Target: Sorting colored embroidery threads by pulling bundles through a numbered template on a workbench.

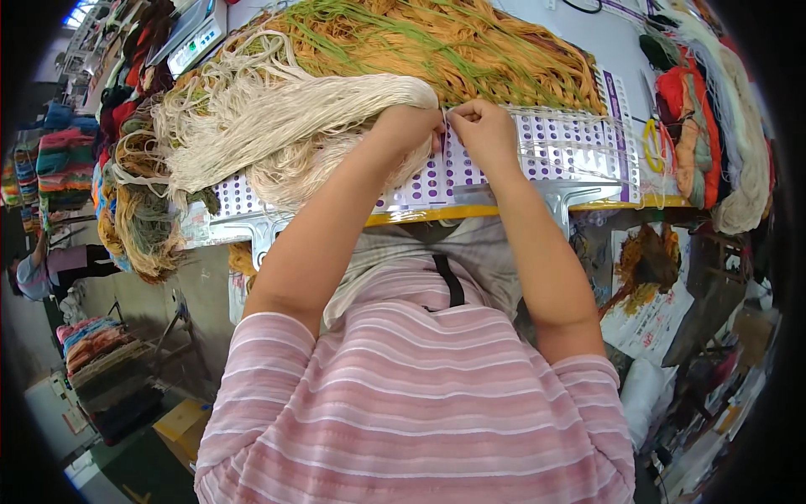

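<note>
A thick hank of cream yarn [319, 109] stretches across the table, its rounded right end lying against my left hand [409, 128]. The fingers of that hand are curled in at the hank's end, partly hidden by the hand's back. Close beside it, my right hand [485, 134] is closed in a pinch, thumb against forefinger; what lies between them is too small to make out. Loose paler cream yarn [311, 172] is heaped below the hank. Thin pale strands [571, 143] run rightward over a white sheet with purple dots [537, 126] under my hands.
A large spread of orange and green yarn [453, 50] covers the table's far side. A digital scale [197, 46] stands far left. Yellow-handled scissors [651, 144] and coloured hanks [693, 126] lie right. Metal brackets [561, 198] sit at the near edge. Another person [59, 267] stands off left.
</note>
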Motion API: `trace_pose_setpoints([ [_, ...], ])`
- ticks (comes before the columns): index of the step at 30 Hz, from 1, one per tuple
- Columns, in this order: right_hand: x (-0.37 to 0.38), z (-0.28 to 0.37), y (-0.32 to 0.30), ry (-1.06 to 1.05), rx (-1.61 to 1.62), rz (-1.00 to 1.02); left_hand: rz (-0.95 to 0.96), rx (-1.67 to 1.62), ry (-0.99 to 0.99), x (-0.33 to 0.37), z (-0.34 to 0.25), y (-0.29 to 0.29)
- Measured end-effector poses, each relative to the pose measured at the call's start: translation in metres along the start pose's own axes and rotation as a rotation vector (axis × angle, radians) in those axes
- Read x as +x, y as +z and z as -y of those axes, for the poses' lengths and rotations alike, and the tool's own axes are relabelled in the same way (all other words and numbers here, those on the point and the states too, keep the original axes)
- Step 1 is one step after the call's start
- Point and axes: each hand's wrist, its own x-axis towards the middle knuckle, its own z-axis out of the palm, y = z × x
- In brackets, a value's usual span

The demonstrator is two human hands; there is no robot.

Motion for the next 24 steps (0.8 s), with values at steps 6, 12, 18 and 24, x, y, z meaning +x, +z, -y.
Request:
trace_pose_setpoints([
  [6,-0.012,0.002,0.000,-0.241,-0.095,-0.083,0.056,-0.095,0.036,0.015,0.007,-0.008],
  [12,-0.022,-0.001,-0.011,-0.264,0.064,-0.016,-0.065,0.031,0.108,0.006,0.006,-0.006],
  [18,-0.024,0.004,-0.028,-0.372,-0.386,-0.050,-0.235,-0.581,0.150,-0.005,-0.016,-0.077],
  [24,-0.014,0.005,-0.022,-0.605,-0.474,-0.152,0.532,-1.024,0.357,0.008,0.004,-0.076],
])
